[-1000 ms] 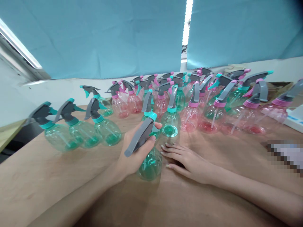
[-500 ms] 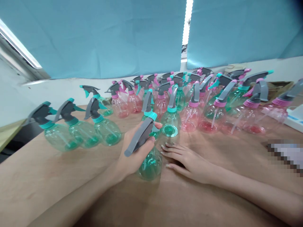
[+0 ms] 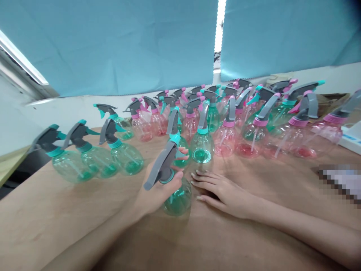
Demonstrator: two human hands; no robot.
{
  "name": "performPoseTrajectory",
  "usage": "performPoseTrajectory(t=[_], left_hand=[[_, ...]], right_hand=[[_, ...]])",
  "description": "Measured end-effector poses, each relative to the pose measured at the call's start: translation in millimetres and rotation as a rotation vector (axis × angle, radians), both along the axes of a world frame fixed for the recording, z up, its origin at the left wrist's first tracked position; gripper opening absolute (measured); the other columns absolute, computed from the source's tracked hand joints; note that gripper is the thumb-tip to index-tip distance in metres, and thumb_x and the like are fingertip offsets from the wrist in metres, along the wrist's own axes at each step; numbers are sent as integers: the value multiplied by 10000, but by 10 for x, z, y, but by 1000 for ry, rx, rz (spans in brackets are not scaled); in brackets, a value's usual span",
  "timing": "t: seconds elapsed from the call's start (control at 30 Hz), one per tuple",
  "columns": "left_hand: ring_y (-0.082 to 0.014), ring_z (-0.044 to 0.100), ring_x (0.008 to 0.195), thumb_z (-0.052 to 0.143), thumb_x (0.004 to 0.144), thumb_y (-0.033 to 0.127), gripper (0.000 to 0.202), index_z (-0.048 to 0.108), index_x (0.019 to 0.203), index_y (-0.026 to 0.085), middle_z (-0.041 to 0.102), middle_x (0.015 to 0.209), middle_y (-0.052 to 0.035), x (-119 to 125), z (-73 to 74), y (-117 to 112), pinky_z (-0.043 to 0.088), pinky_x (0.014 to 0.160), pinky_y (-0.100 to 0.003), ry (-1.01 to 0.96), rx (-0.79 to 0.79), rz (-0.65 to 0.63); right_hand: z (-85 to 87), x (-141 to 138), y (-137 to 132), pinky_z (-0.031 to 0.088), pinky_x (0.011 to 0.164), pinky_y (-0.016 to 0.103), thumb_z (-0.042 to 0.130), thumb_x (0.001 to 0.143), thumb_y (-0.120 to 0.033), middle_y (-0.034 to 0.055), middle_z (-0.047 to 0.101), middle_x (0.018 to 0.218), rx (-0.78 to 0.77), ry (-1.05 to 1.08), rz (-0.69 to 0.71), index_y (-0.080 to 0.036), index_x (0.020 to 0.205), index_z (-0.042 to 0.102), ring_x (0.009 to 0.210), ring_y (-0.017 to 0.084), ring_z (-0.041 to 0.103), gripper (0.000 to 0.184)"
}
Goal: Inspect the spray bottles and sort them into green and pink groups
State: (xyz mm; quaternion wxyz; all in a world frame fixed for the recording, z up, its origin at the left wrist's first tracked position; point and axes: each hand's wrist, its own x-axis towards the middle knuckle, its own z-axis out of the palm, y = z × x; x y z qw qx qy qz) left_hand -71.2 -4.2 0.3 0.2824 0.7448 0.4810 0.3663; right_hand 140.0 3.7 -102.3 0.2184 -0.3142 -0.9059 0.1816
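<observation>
At the near part of the brown table (image 3: 158, 248), the left hand (image 3: 155, 192) holds a green spray bottle (image 3: 179, 201) by its neck, thumb in front; how far the other fingers wrap behind is hard to tell. Just beside it, the right hand (image 3: 227, 195) lies palm down, fingers extended and slightly spread. Farther off, three green bottles (image 3: 126, 160) stand at left, and pink bottles (image 3: 224, 145) crowd the right. Behind hangs a blue sheet (image 3: 141, 45).
</observation>
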Motion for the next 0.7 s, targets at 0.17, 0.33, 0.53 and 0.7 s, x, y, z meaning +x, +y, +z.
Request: performPoseTrajectory(t=[0.17,0.33,0.53,0.7], left_hand=[[-210,662,927,544,802,250,342,546,1144,231,642,1205,-69,-4,-22,-7,547,848,-364,-74,-81,5],[-209,681,841,549,796,252,356,530,1151,241,700,981,-35,12,-6,-17,556,782,-352,-115,-116,-2],[-213,685,769,532,781,252,276,547,1056,233,679,762,10,10,1,-18,544,699,-329,-35,-60,29],[-192,702,730,526,777,216,188,534,964,236,670,727,22,22,-6,-16,548,727,-313,-64,-43,17]], right_hand=[[5,-6,-10,357,1124,440,442,988,-417,94,522,1421,-1,13,-1,-173,1361,522,1336,230,444,453],[-3,-11,-11,358,1121,447,441,988,-416,90,532,1413,2,30,-4,-183,1356,530,1331,235,450,444],[0,-9,-7,351,1126,436,434,988,-429,87,525,1420,-1,6,-2,-184,1365,521,1334,228,447,458],[5,-14,-11,343,1131,438,453,983,-419,87,520,1425,-19,18,-1,-183,1369,516,1333,228,449,457]])
